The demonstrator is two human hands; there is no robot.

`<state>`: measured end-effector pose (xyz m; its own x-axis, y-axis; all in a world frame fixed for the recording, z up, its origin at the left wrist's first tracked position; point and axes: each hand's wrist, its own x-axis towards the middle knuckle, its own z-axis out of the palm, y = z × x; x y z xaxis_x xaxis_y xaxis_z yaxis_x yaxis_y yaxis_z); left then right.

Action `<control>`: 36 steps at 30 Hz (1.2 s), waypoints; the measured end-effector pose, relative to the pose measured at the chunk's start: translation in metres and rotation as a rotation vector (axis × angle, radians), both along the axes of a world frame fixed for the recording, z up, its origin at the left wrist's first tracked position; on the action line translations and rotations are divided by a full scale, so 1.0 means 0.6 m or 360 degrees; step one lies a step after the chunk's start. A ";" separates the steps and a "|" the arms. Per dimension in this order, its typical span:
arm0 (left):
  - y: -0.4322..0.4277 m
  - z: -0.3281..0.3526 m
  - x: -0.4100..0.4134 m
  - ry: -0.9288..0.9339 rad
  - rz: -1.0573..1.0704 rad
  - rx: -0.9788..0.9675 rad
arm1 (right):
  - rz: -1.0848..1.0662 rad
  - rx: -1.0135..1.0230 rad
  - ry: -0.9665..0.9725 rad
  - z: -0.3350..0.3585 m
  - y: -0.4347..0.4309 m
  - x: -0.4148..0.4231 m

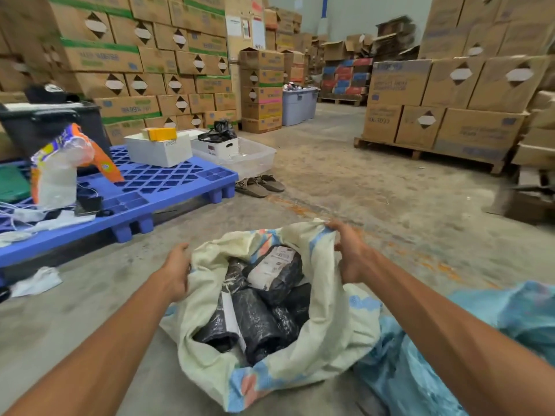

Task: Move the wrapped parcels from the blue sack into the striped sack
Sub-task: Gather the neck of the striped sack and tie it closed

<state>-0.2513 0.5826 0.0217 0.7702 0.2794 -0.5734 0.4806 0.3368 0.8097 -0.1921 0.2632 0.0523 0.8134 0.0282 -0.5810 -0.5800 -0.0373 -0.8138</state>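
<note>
**Operator:** Where am I in this?

**Spotter:** Both your hands are on the striped sack [324, 334], bottom centre of the frame. Your left hand [177, 270] has its fingers curled round the left rim. Your right hand [350, 253] pinches the far rim and lifts it, so the mouth stands open. Black wrapped parcels [258, 319] lie piled inside, and the top one shows a white label [271, 265]. I'd say you're holding it ready for loading.

**Operator:** And the blue sack?

**Spotter:** The blue sack [420, 370] is at the lower right, touching the striped one, crumpled and slack on the concrete floor [360, 181]. I can't tell whether any parcels are left in it. As I judge it, the next move calls for freeing your right hand to reach in while the left holds the mouth open.

**Operator:** Anything in the way?

**Spotter:** Nothing lies between the two sacks. The blue plastic pallet [156, 187] at middle left, a white rag [39, 280] beside it and the sandals [259, 186] at its far corner all lie well apart from them.
</note>
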 end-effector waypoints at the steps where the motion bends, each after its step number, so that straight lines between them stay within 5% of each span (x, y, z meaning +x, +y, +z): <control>1: 0.013 -0.009 -0.002 0.0044 0.0038 -0.0019 | -0.0032 0.0028 0.0012 -0.015 -0.005 0.003; 6: 0.071 -0.061 0.009 0.0290 0.0046 0.0132 | -0.0012 0.0022 -0.0086 -0.045 -0.024 0.004; 11: 0.058 -0.054 0.016 0.0553 -0.0552 0.0274 | 0.0362 -0.0104 -0.0054 -0.024 -0.045 0.028; 16: 0.055 0.022 0.040 0.0617 -0.0558 0.0990 | -0.0022 -0.0594 0.0200 0.014 -0.076 0.064; 20: 0.042 0.104 0.046 0.0327 -0.0368 0.1308 | -0.0031 -0.0726 -0.0040 0.064 -0.057 0.072; 25: -0.010 0.317 0.074 -0.0339 -0.0170 0.0728 | -0.0094 -0.0615 -0.0816 0.249 -0.028 0.081; 28: -0.029 0.486 0.070 -0.0516 -0.0191 0.0948 | -0.0197 -0.0457 -0.0950 0.383 -0.033 0.069; 31: -0.053 0.528 0.038 -0.0226 -0.0460 0.1155 | -0.0014 -0.0539 -0.0641 0.430 -0.048 0.026; 36: -0.116 0.408 -0.034 0.0136 -0.0669 0.1147 | 0.0190 -0.0474 -0.0144 0.380 -0.064 -0.043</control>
